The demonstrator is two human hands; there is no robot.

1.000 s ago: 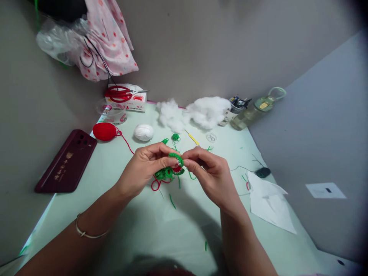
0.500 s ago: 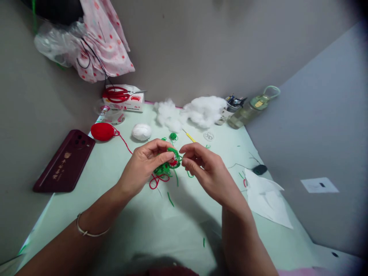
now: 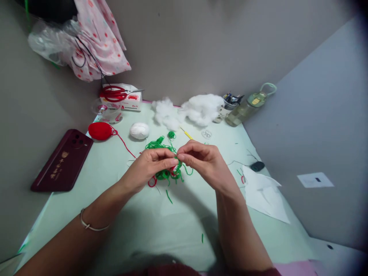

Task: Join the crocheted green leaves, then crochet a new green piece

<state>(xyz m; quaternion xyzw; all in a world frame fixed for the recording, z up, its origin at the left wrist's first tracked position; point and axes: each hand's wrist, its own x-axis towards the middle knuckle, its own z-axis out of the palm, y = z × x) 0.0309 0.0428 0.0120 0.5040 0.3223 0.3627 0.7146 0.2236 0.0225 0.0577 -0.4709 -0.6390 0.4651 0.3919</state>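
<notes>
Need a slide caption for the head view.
Left hand and right hand pinch a green-and-red crocheted yarn piece over a pale green table.

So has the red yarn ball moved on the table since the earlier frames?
No. The red yarn ball sits in the same spot beside the dark red phone and left of the white yarn ball; its slight shift in the picture matches theirs, so the camera moved.

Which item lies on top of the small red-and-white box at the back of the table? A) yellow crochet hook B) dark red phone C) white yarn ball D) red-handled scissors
D: the red-handled scissors lie across the top of the box, while the white yarn ball, dark red phone and yellow crochet hook all lie on the table itself.
</notes>
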